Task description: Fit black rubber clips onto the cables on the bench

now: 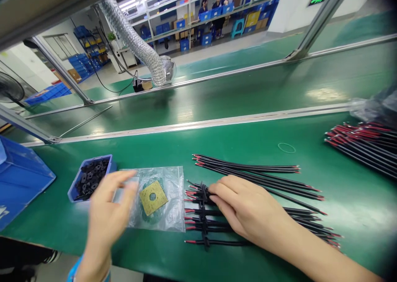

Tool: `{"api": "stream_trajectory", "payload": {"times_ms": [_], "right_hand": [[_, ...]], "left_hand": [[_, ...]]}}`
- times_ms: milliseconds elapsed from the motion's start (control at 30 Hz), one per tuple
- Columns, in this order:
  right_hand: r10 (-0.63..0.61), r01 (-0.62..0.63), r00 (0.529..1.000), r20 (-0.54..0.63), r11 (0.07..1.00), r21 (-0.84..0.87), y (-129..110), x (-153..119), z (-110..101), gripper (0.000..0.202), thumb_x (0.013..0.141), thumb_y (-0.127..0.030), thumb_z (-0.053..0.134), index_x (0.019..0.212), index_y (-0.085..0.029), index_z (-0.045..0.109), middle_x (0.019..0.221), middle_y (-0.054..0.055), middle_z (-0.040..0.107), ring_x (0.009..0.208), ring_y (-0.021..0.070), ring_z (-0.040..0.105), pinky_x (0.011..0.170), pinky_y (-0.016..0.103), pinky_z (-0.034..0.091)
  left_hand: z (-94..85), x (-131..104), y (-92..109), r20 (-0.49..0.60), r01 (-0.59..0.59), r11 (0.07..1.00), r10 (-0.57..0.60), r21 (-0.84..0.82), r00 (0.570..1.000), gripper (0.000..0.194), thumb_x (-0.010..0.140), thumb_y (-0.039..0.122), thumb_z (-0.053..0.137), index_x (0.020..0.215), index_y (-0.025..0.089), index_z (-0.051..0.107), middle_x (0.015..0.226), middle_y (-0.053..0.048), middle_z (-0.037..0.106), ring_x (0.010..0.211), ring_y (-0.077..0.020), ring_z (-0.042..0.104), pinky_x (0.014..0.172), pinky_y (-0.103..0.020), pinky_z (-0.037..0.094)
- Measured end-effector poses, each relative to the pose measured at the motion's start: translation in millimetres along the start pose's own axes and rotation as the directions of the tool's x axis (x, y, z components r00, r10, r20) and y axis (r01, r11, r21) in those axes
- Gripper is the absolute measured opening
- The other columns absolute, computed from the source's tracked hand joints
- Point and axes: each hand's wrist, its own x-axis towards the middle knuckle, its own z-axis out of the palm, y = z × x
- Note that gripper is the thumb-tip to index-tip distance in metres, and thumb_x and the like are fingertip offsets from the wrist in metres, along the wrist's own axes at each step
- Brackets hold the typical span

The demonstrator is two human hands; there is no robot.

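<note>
My left hand, smeared by motion, is raised between a blue bin of small black parts and a clear plastic bag. Its thumb and fingers are apart, and I see nothing between them. On the bag lies a square yellowish plate with a round hole. My right hand is closed at the end of a row of black cables with red-tipped wires. Its fingertips pinch a black cable beside the black pieces fitted across that row; the grip is partly hidden.
More black cables lie behind my right hand, and a larger bundle is at the right. A green rubber band rests on the green table. A large blue box stands left. A metal rail crosses behind; a silver duct hangs above.
</note>
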Motion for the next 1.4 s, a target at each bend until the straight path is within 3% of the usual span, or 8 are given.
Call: {"api": "stream_trajectory", "payload": {"times_ms": [100,200,733,933,1033,1167,1300,1400], "right_hand": [[-0.092,0.096,0.993,-0.080,0.995,0.041,-6,2,-8,0.021,0.093,-0.008,0.043,0.088,-0.016,0.061,0.078,0.006,0.060,0.071,0.0173,0.053,0.064,0.029,0.043],[-0.150,0.157,0.985,-0.084,0.984,0.081,-9,2,-12,0.022,0.092,-0.005,0.042,0.088,-0.015,0.061,0.078,0.006,0.060,0.071,0.0169,0.051,0.063,0.029,0.042],[-0.076,0.015,0.985,0.157,0.932,0.361,-5,-1,-15,0.022,0.096,-0.010,0.040,0.090,-0.015,0.060,0.075,0.003,0.056,0.070,0.0161,0.049,0.063,0.028,0.042],[0.026,-0.038,0.993,0.119,0.994,0.100,16,-1,0,0.020,0.094,-0.014,0.045,0.089,-0.015,0.065,0.078,0.005,0.060,0.072,0.0182,0.056,0.066,0.030,0.045],[0.036,-0.036,0.983,0.181,0.999,0.000,16,-2,7,0.021,0.091,-0.013,0.049,0.081,-0.016,0.066,0.074,0.004,0.060,0.069,0.0187,0.057,0.064,0.030,0.044],[0.058,-0.056,0.975,0.214,0.998,-0.016,16,0,3,0.018,0.090,-0.016,0.053,0.081,-0.017,0.068,0.075,0.004,0.060,0.070,0.0191,0.057,0.064,0.031,0.044],[0.195,-0.168,0.945,0.264,0.978,-0.124,32,5,-8,0.022,0.094,-0.018,0.048,0.096,-0.019,0.071,0.087,0.005,0.065,0.084,0.0205,0.061,0.071,0.031,0.047],[0.344,-0.261,0.887,0.310,0.924,-0.278,46,10,-10,0.023,0.095,-0.017,0.048,0.096,-0.018,0.071,0.090,0.006,0.066,0.092,0.0234,0.061,0.075,0.033,0.048]], "left_hand": [[34.3,-16,51,0.472,0.079,0.943,0.088,-0.322,0.877,0.031,0.084,0.033,0.069,0.114,0.026,0.071,0.101,-0.005,0.073,0.084,-0.0207,0.067,0.076,-0.029,0.051],[54.7,-21,79,0.585,0.167,0.909,0.098,-0.381,0.805,0.019,0.084,0.034,0.070,0.100,0.023,0.075,0.085,-0.004,0.075,0.075,-0.0193,0.067,0.069,-0.027,0.049],[75.2,-35,66,0.194,-0.462,0.828,0.533,-0.317,0.823,0.018,0.089,0.014,0.063,0.105,0.012,0.070,0.085,-0.007,0.077,0.074,-0.0208,0.071,0.069,-0.033,0.058],[34.9,-4,26,0.205,-0.303,0.950,0.313,-0.077,0.927,0.026,0.087,0.032,0.069,0.110,0.021,0.072,0.103,-0.006,0.076,0.090,-0.0201,0.070,0.082,-0.033,0.057],[-1.2,11,-11,0.038,-0.094,0.989,0.091,0.114,0.995,0.021,0.086,0.035,0.068,0.103,0.023,0.074,0.104,-0.004,0.074,0.082,-0.0188,0.068,0.078,-0.031,0.055],[-39.7,27,-61,-0.128,0.097,0.908,-0.048,0.409,0.991,0.026,0.083,0.036,0.067,0.105,0.022,0.073,0.106,-0.005,0.073,0.078,-0.0225,0.066,0.074,-0.036,0.054],[-56.0,37,-91,0.004,0.194,0.768,-0.249,0.610,0.969,0.024,0.078,0.034,0.069,0.098,0.021,0.076,0.092,-0.005,0.071,0.074,-0.0248,0.064,0.070,-0.036,0.051],[-59.0,41,-99,0.006,0.242,0.820,-0.286,0.519,0.958,0.020,0.074,0.039,0.072,0.085,0.022,0.077,0.075,-0.003,0.068,0.062,-0.0231,0.060,0.055,-0.030,0.042]]}}
